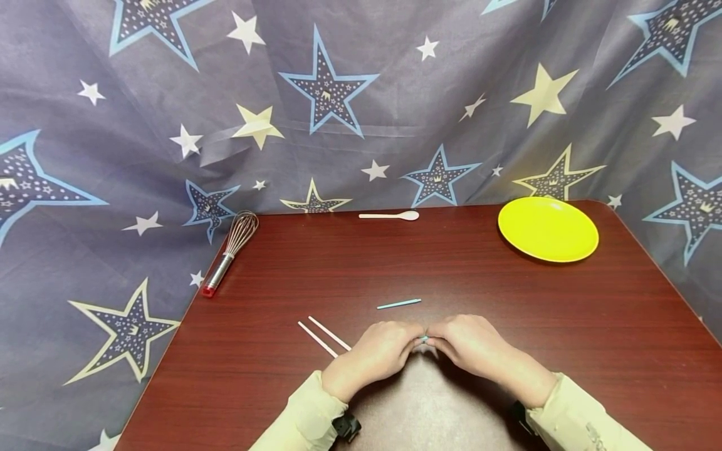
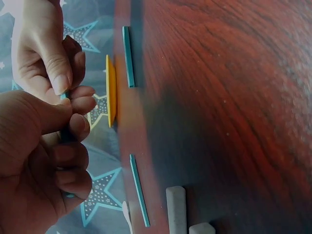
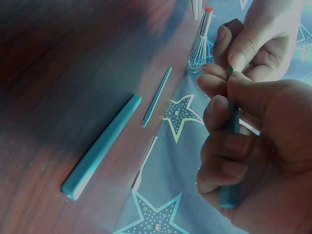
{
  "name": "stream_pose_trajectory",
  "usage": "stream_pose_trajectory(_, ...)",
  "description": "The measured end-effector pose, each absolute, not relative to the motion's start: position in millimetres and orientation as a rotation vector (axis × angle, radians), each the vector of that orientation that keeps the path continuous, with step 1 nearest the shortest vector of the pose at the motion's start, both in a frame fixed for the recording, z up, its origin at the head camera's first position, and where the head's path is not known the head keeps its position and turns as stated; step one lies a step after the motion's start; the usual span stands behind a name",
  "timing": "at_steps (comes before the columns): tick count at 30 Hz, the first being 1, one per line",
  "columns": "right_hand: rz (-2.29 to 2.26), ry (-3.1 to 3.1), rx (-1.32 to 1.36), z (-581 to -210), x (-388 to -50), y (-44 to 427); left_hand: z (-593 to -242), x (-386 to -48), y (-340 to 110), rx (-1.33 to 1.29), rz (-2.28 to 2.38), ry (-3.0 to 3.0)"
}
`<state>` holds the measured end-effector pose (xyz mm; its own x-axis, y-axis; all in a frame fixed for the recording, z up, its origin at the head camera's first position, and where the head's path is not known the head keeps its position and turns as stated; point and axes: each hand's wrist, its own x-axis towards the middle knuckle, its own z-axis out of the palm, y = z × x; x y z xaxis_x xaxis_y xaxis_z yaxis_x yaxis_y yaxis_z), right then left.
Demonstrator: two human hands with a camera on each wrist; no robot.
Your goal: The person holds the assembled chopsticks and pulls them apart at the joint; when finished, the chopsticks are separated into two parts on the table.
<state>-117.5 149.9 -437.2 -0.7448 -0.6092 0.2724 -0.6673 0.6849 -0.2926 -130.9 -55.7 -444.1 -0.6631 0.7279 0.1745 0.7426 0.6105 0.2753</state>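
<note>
My left hand [image 1: 376, 351] and right hand [image 1: 472, 346] meet at their fingertips above the table. Between thumbs and fingers they grip a slim blue-green stick [image 3: 228, 197], its lower end showing below the right palm in the right wrist view. Whether it is one length or two pieces end to end, I cannot tell. A thin blue-green stick [image 1: 399, 304] lies just beyond the hands. Another, thicker blue-green stick [image 3: 101, 148] lies on the table in the right wrist view; the head view does not show it. Two white sticks [image 1: 317, 339] lie beside my left wrist.
The dark red table [image 1: 451, 263] backs onto a star-patterned cloth [image 1: 389, 119]. A whisk [image 1: 230, 254] lies at the left edge, a white spoon [image 1: 395, 215] at the back edge, and a yellow plate [image 1: 548, 229] at the back right.
</note>
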Motion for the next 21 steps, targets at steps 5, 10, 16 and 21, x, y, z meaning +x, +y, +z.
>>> stream_pose_trajectory(5, 0.568, -2.726, 1.045, -437.1, -117.2, 150.5, -445.1, -132.9, -56.3, -1.300, -0.558, -2.776)
stream_pose_trajectory(10, 0.616, -2.712, 1.053, -436.7, -116.2, 151.0, -445.5, -133.9, -58.0, -1.322, -0.627, -2.788)
stream_pose_trajectory(16, 0.681, -2.688, 1.085, -436.7, -116.2, 151.3, -446.4, -134.4, -59.3, -1.342, -0.690, -2.811)
stream_pose_trajectory(21, 0.684, -2.670, 1.091, -437.6, -116.4, 152.4, -447.3, -134.4, -60.0, -1.354, -0.717, -2.802)
